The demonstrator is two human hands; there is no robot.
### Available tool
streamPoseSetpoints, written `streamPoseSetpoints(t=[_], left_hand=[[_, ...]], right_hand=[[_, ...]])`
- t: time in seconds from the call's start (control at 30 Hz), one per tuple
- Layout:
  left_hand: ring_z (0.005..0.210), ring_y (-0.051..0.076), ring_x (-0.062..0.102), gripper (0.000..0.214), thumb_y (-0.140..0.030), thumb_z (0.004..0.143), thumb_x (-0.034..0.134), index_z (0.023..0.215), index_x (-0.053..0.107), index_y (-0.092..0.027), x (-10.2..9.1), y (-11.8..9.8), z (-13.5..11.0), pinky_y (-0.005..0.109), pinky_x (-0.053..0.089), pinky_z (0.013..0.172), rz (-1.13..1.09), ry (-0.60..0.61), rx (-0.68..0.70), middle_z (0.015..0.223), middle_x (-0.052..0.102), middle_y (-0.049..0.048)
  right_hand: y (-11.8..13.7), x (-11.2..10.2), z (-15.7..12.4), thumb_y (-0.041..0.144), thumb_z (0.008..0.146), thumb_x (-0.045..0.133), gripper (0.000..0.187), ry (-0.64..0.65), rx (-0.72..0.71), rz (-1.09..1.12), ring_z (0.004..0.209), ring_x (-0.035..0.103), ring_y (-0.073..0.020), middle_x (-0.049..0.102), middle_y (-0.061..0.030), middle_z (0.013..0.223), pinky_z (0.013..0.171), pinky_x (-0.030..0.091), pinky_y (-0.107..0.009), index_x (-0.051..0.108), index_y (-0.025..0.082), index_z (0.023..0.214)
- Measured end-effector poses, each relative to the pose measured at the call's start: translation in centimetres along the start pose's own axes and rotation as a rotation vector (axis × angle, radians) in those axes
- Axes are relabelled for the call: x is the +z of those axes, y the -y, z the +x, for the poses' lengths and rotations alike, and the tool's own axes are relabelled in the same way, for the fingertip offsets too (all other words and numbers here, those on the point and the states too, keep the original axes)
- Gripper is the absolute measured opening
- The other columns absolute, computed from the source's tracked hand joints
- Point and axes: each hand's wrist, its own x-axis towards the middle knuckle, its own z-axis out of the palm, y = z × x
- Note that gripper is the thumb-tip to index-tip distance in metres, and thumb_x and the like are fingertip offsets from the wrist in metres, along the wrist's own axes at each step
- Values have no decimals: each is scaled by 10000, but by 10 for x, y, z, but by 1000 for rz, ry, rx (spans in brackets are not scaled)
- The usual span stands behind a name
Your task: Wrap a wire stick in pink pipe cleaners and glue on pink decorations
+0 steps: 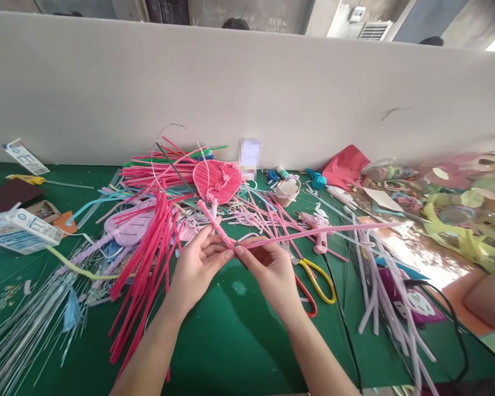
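Observation:
A pink wrapped stem (219, 226) slants up and left from my fingertips to the edge of a round pink-red piece (208, 179); whether the two are joined I cannot tell. My left hand (198, 272) is closed around the stem's lower part, thumb against index finger. At the stem's lower end, my right hand (270, 269) pinches a pink pipe cleaner (334, 230), whose long free length stretches out to the right. Both sets of fingertips nearly touch. Loose red pipe cleaners (142, 275) lie left of my left hand.
Scissors (330, 283) and a pink glue gun (320, 236) with a black cord lie to the right. Lilac pipe cleaners (371, 286) are farther right, near another person's arm (489, 300). Thin wires (28, 335) spread at left. A pale partition (247, 88) backs the green table (231, 352).

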Motion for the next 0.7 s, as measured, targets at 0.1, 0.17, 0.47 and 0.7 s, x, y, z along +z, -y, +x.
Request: streamPoseSetpoints(t=[0.1,0.17,0.47,0.7], left_hand=[[900,171,699,658,-219,713,829,1304,543,-181,0,-1,0,278,559,844,-99,-20,-34,907,725,16],[901,176,704,707,-198,683,849,1321,547,-175,1,-2,-1,282,568,832,-146,-24,-63,889,735,14],[805,156,715,759,-196,600,899,1292,597,-119,6,-12,-5,250,581,766,-145,-143,-123,794,753,9],[790,159,730,711,-183,585,913,1236,633,-120,8,-19,-10,248,604,740,-185,-209,-138,834,782,35]], right_hand=[[3,-2,1,377,748,789,199,35,68,82,740,665,-162,717,-33,820,689,550,-277,729,190,782],[6,-3,2,385,738,798,209,53,121,116,695,645,-143,714,-23,778,658,535,-262,736,189,777],[9,-5,-2,481,787,733,315,-69,68,-258,578,605,-154,656,-19,646,573,502,-291,649,182,732],[19,-12,-9,153,871,667,203,-97,-936,-1058,1190,575,-297,711,-89,1156,948,465,-443,677,248,1050]])
